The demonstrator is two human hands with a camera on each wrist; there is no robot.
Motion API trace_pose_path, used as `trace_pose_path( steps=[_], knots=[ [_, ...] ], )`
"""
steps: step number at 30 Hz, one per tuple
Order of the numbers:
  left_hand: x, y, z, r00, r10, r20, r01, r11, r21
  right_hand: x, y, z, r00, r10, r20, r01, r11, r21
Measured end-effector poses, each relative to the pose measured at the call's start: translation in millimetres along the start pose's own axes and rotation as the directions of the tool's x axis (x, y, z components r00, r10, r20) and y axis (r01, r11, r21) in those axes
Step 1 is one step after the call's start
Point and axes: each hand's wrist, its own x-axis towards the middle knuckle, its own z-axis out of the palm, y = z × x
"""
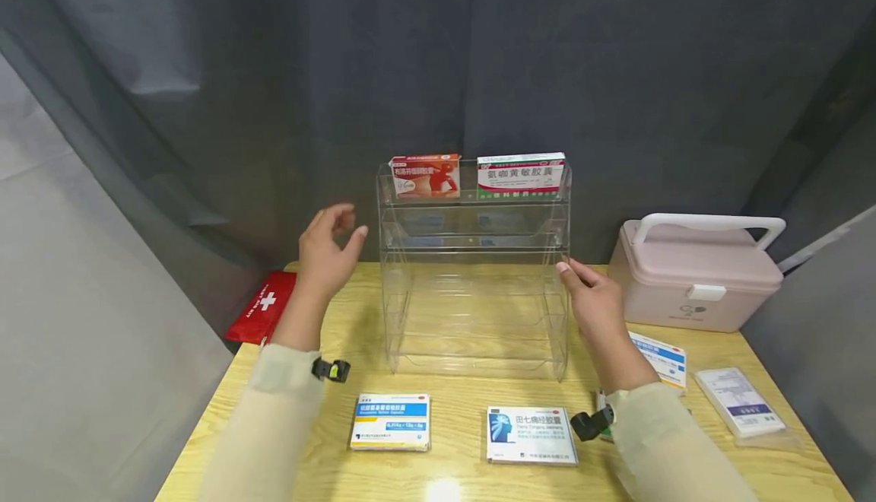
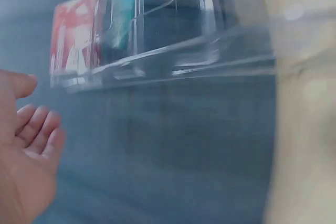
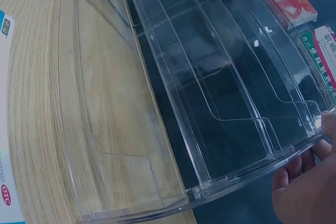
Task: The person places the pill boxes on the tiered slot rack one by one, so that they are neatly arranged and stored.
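A clear acrylic tiered display rack (image 1: 472,350) stands on the wooden table, with a red medicine box (image 1: 426,176) and a white-and-red medicine box (image 1: 522,176) on its top tier. My right hand (image 1: 594,293) grips the rack's right side edge; in the right wrist view, the thumb lies at the edge and the fingers (image 3: 295,169) curl beneath it. To the left of the rack, my left hand (image 1: 328,251) is held in the air, fingers loosely bent and nothing in them. The left wrist view shows that hand (image 2: 31,145) apart from the rack.
In front of the rack lie a blue-and-white box (image 1: 391,422) and a white box with a blue head picture (image 1: 531,436). A pink lidded case (image 1: 694,289) stands at right, near more boxes (image 1: 739,403). A red first aid pouch (image 1: 263,308) sits at the left edge.
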Motion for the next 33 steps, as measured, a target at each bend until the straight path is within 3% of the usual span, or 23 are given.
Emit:
trace_pose_path(
  steps=[2, 3, 5, 8, 11, 13, 14, 18, 22, 24, 27, 29, 31, 33],
  knots=[
    [-29.3, -23.4, 0.7, 0.994, -0.062, 0.091, 0.069, 0.994, -0.08, -0.7, -0.5, -0.1, 1.0, 0.004, 0.004, -0.004, 1.0, 0.006],
    [-44.8, -34.1, 1.5, 0.982, -0.095, 0.163, 0.113, 0.988, -0.103, -1.0, -0.6, 0.2, 1.0, 0.003, 0.003, -0.003, 1.0, 0.007],
    [-76.4, -54.1, 4.4, 0.934, -0.141, 0.328, 0.183, 0.978, -0.098, -1.6, -1.2, 0.6, 1.0, -0.001, -0.002, 0.001, 1.0, 0.004],
    [-125.2, -77.2, 11.1, 0.846, -0.153, 0.512, 0.215, 0.974, -0.065, -2.4, -0.8, 1.7, 1.0, -0.002, -0.013, 0.002, 1.0, 0.0],
    [-167.3, -88.6, 15.7, 0.777, -0.17, 0.605, 0.244, 0.969, -0.041, -2.5, -0.5, 1.9, 1.0, 0.003, -0.008, -0.003, 1.0, -0.004],
    [-185.8, -90.7, 16.5, 0.744, -0.178, 0.645, 0.263, 0.964, -0.037, -2.2, -0.8, 2.0, 1.0, 0.002, -0.003, -0.002, 1.0, -0.007],
    [-191.9, -91.3, 17.1, 0.736, -0.177, 0.653, 0.261, 0.965, -0.032, -1.8, -0.9, 1.9, 1.0, -0.002, -0.003, 0.002, 1.0, -0.006],
    [-205.8, -92.1, 19.6, 0.733, -0.184, 0.655, 0.259, 0.966, -0.019, -1.1, -0.6, 2.8, 1.0, -0.018, -0.013, 0.018, 1.0, -0.009],
    [-206.1, -92.7, 22.2, 0.73, -0.2, 0.654, 0.266, 0.964, -0.001, -0.8, -0.5, 1.6, 1.0, -0.016, -0.023, 0.016, 1.0, -0.012],
    [-205.5, -93.7, 22.5, 0.739, -0.206, 0.641, 0.256, 0.967, 0.015, -0.7, -0.4, 1.5, 1.0, -0.013, -0.024, 0.013, 1.0, -0.011],
    [-200.4, -93.7, 21.9, 0.772, -0.193, 0.605, 0.239, 0.971, 0.004, -0.7, -1.6, 1.0, 1.0, -0.015, -0.02, 0.015, 1.0, 0.0],
    [-197.7, -94.5, 21.0, 0.785, -0.178, 0.593, 0.228, 0.974, -0.009, -0.9, -1.0, 1.7, 1.0, -0.016, -0.018, 0.016, 1.0, 0.013],
    [-194.9, -94.7, 19.6, 0.78, -0.169, 0.603, 0.226, 0.974, -0.02, -1.4, -1.0, 2.8, 1.0, -0.02, -0.022, 0.02, 0.999, 0.024],
    [-194.5, -95.8, 18.1, 0.754, -0.175, 0.633, 0.227, 0.974, -0.002, -1.5, -0.6, 3.9, 0.999, -0.02, -0.027, 0.02, 0.999, 0.027]
  ],
)
